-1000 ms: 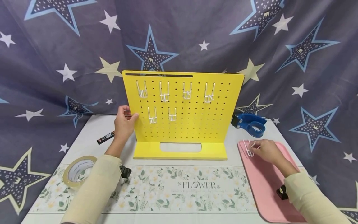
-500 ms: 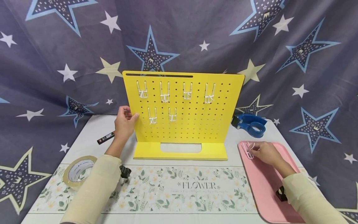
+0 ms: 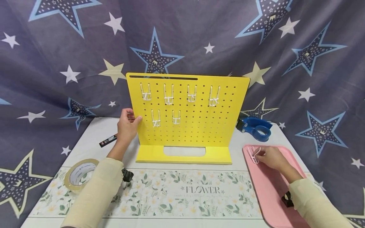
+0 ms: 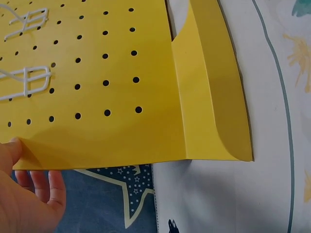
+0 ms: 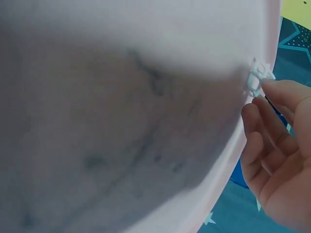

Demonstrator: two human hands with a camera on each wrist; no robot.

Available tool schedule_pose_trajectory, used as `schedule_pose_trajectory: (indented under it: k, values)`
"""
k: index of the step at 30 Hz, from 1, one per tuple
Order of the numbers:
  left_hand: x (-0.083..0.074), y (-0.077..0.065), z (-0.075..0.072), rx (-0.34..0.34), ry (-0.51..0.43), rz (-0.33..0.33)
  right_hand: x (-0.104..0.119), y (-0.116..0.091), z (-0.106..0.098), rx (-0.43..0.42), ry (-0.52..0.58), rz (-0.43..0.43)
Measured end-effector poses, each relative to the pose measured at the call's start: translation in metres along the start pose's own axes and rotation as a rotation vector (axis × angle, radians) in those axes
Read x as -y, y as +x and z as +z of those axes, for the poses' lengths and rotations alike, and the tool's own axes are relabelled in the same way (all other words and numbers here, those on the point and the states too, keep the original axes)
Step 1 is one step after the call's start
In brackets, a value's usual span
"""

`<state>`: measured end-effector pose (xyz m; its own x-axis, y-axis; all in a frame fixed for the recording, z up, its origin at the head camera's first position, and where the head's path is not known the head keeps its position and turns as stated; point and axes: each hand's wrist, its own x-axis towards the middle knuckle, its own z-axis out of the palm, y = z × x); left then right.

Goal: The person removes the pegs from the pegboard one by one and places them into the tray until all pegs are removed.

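Observation:
In the head view a yellow pegboard (image 3: 199, 133) stands upright on its base, with several white wire hooks (image 3: 176, 117) hanging on it in two rows. My left hand (image 3: 127, 126) grips its left edge; in the left wrist view the thumb (image 4: 10, 150) lies in front and the other fingers (image 4: 56, 189) behind. Over the far end of the pink tray (image 3: 263, 182) my right hand (image 3: 272, 157) pinches a white wire hook (image 3: 253, 157). The right wrist view shows that hook (image 5: 254, 80) between thumb and fingertips, near the tray rim.
A blue tape dispenser (image 3: 256, 128) lies behind the tray. On the left are a roll of tape (image 3: 69, 177), partly behind the left sleeve, and a small black box (image 3: 107, 140). A floral strip (image 3: 199, 202) runs across the table front; a star-patterned cloth (image 3: 182, 38) hangs behind.
My right hand has come down slightly with the hook at the tray's far end. The left hand keeps its hold on the pegboard edge.

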<state>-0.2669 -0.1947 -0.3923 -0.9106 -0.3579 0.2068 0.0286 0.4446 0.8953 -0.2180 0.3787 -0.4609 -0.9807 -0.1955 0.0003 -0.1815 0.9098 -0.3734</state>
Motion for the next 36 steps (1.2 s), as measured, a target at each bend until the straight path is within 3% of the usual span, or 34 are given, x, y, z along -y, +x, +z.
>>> schedule_pose_trajectory:
  k: [3, 12, 19, 28, 36]
  values:
    - [0.000, 0.000, 0.000, -0.002, 0.004, 0.007, 0.000, -0.002, -0.007, 0.007, -0.020, -0.011]
    - [0.001, 0.002, 0.000, -0.003, 0.002, 0.007, 0.002, -0.006, -0.044, -0.081, -0.033, -0.007]
    - [0.001, 0.001, -0.001, 0.003, 0.000, 0.005, 0.024, -0.004, -0.068, -0.174, -0.027, -0.016]
    - [0.004, 0.002, -0.001, 0.018, 0.001, 0.000, 0.069, 0.009, -0.062, -0.236, -0.060, -0.112]
    - [0.002, 0.002, -0.002, 0.027, -0.014, -0.010, 0.124, 0.024, -0.050, -0.244, -0.009, -0.160]
